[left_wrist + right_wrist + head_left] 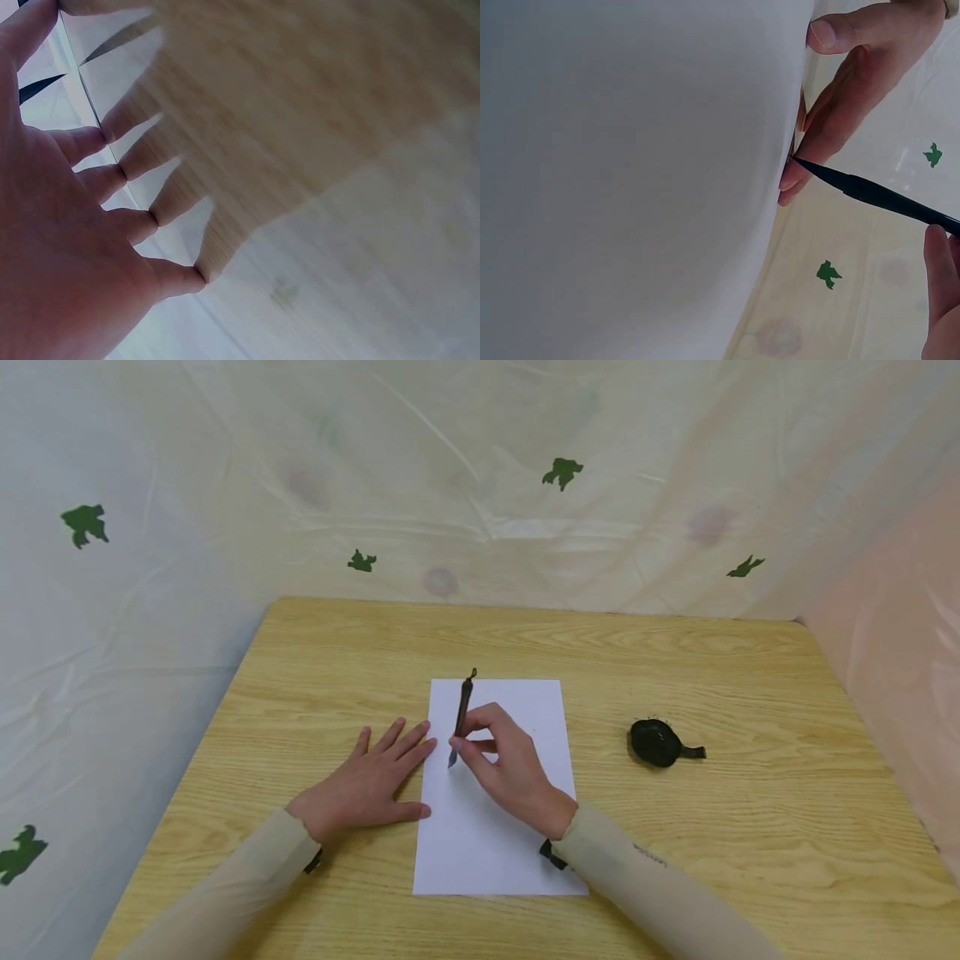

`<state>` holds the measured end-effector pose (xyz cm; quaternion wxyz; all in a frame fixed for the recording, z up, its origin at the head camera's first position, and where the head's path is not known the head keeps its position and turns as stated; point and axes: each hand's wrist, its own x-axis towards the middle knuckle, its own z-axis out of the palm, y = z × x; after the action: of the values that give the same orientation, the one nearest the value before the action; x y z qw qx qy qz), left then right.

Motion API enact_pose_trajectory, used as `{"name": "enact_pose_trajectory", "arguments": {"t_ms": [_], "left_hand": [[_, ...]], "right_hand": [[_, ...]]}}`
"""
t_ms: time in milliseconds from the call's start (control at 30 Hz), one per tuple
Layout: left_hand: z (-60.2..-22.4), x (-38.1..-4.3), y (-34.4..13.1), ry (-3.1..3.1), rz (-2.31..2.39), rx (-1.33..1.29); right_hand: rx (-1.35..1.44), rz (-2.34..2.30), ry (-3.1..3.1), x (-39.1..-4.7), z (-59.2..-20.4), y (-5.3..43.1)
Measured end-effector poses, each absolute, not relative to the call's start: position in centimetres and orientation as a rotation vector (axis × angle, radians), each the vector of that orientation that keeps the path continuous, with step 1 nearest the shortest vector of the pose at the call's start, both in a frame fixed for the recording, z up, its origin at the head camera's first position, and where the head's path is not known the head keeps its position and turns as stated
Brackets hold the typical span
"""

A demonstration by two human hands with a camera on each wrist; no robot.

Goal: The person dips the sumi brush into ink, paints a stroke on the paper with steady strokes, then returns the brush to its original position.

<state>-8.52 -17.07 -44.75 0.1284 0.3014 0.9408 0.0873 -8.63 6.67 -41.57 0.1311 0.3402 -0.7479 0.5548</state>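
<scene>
A dark writing brush (463, 708) with a small loop at its top end is pinched between the thumb and fingers of my right hand (517, 772). It stands nearly upright over the left part of a white sheet of paper (487, 852). In the right wrist view the pointed brush tip (817, 170) is right at the paper's surface; whether it touches I cannot tell. My left hand (367, 789) lies flat with spread fingers on the table, its fingertips at the sheet's left edge. The left wrist view shows these fingertips (180, 277) pressing down.
To the right of the sheet sits a small black ink dish (656, 743) with a short handle, tiny dark specks beside it. The wooden table (750, 843) is enclosed by pale hanging sheeting (465, 460) with green bird-shaped patches.
</scene>
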Motion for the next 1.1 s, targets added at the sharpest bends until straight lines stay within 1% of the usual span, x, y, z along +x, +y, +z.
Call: {"name": "enact_pose_trajectory", "arguments": {"t_ms": [1100], "left_hand": [[-44.69,-8.47,-16.92,2.744,0.251,0.88]], "right_hand": [[1.001,1.545,-2.236,-8.85,-42.2,7.0]]}}
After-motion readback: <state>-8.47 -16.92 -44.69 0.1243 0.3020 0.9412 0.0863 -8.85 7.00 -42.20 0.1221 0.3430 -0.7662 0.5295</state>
